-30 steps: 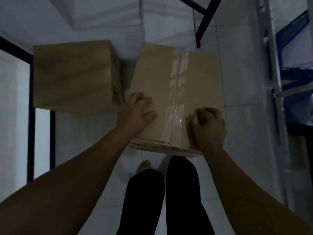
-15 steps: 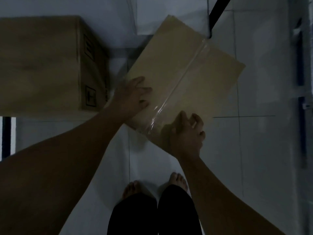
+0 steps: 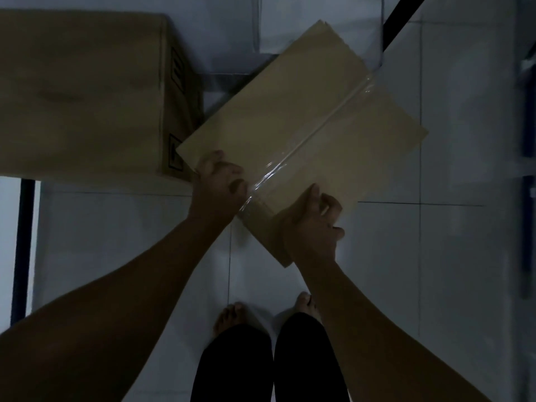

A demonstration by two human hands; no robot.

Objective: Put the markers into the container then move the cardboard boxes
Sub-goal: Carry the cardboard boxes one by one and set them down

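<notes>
In the head view, a person is holding a taped cardboard box [image 3: 301,126] over the white tiled floor [image 3: 435,256]. It is lying turned diagonally, its plain brown top facing up, with a glossy strip of clear tape [image 3: 316,132] running along the centre seam. The left hand [image 3: 220,184] is gripping the near edge, fingers curled close together. The right hand [image 3: 313,224] is clutching the nearest corner, thumb lying on top and fingers curled. A second cardboard box [image 3: 87,94] is sitting just beside it on the left, showing printed symbols on its side. Bare feet [image 3: 232,317] are standing below.
</notes>
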